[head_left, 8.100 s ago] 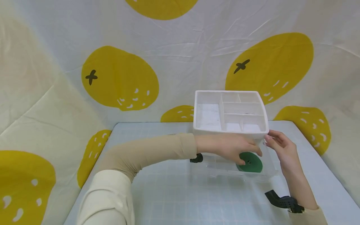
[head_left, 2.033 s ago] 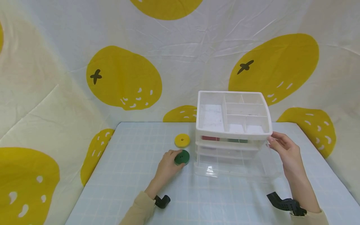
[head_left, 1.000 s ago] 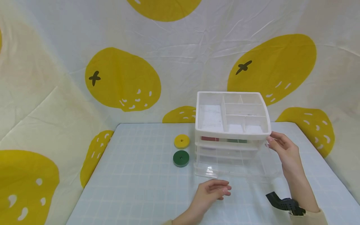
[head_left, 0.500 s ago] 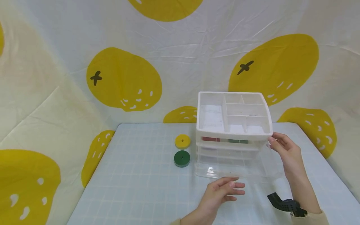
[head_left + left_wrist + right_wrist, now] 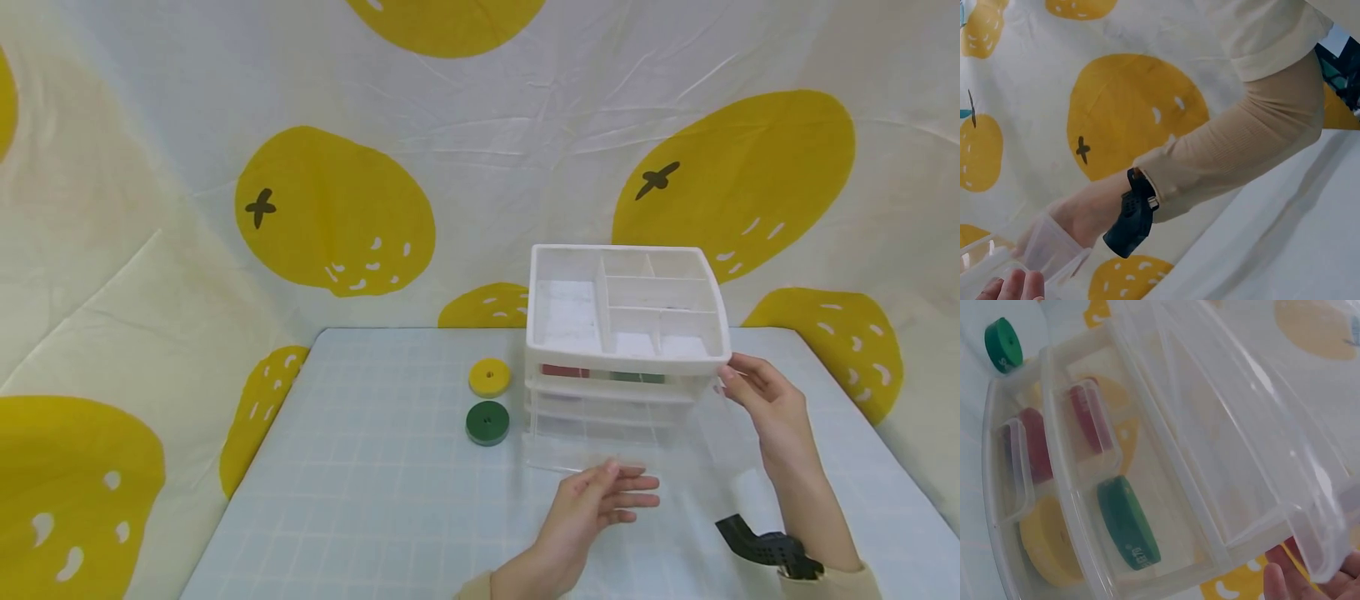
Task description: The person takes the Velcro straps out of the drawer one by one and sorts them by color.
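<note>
One yellow disc (image 5: 490, 377) and one green disc (image 5: 487, 423) lie left of the white plastic drawer unit (image 5: 628, 365). The left hand (image 5: 576, 518), fingers extended, grips nothing near the transparent plastic drawer (image 5: 551, 454). Right hand (image 5: 772, 408): at the unit's corner, grip indeterminable.
</note>
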The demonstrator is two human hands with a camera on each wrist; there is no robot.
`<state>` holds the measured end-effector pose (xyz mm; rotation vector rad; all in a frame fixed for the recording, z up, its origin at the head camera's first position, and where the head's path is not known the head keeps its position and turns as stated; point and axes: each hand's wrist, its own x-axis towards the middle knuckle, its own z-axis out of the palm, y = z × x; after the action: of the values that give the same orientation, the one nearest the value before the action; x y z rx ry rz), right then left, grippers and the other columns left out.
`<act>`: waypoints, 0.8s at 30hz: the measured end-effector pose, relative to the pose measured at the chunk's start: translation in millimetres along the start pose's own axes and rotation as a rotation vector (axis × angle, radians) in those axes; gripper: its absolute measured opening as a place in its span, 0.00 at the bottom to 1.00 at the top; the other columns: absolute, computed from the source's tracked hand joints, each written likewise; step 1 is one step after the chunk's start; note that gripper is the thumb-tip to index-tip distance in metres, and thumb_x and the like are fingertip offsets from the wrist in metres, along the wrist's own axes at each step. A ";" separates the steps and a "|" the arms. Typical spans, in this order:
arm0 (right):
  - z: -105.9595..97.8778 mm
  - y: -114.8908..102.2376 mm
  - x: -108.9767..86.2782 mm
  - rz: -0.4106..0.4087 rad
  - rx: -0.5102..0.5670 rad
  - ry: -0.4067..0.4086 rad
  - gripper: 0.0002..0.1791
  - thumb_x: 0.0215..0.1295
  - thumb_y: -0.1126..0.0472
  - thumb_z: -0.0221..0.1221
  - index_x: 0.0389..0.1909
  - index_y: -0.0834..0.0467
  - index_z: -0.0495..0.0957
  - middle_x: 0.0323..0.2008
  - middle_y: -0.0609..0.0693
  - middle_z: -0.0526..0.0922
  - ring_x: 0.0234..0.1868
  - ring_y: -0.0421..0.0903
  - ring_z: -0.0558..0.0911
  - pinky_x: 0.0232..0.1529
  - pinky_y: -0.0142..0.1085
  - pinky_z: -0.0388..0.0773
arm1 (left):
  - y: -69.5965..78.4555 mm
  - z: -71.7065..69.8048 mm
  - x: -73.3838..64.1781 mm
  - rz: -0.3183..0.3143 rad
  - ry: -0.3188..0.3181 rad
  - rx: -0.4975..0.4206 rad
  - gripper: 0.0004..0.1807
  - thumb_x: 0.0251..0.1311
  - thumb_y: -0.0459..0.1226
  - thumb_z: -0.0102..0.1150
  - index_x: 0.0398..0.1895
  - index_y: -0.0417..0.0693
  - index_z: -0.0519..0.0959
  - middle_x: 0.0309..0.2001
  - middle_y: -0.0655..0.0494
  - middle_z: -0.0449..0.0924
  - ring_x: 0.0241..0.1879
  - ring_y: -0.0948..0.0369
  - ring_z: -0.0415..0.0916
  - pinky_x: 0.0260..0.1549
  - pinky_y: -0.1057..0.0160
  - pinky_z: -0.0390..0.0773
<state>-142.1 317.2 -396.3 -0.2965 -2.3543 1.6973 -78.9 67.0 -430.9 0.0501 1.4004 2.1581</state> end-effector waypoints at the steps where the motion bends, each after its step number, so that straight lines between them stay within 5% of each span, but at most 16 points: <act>1: 0.0 0.1 0.0 -0.001 0.003 -0.002 0.26 0.68 0.46 0.53 0.65 0.48 0.68 0.51 0.25 0.71 0.50 0.26 0.74 0.71 0.60 0.52 | 1.1 -0.2 0.9 0.003 -0.003 0.003 0.28 0.62 0.59 0.52 0.50 0.48 0.81 0.49 0.50 0.85 0.47 0.59 0.84 0.44 0.66 0.80; 20: 1.9 0.0 1.3 0.009 0.002 0.023 0.26 0.68 0.45 0.54 0.64 0.48 0.69 0.50 0.25 0.71 0.49 0.26 0.73 0.71 0.61 0.51 | 18.9 -6.3 41.5 0.068 0.001 0.009 0.25 0.68 0.55 0.45 0.51 0.47 0.80 0.51 0.51 0.84 0.50 0.60 0.83 0.44 0.68 0.78; 24: 1.1 0.9 1.2 0.004 -0.013 0.029 0.25 0.68 0.47 0.55 0.63 0.48 0.70 0.50 0.25 0.72 0.49 0.27 0.73 0.68 0.41 0.62 | 21.2 -7.0 50.0 0.092 -0.001 0.006 0.25 0.69 0.54 0.45 0.52 0.46 0.79 0.52 0.51 0.84 0.50 0.60 0.83 0.44 0.68 0.77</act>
<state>-143.6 316.8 -397.4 -0.3255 -2.3463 1.6693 -132.4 78.5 -429.1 0.1204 1.4292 2.2285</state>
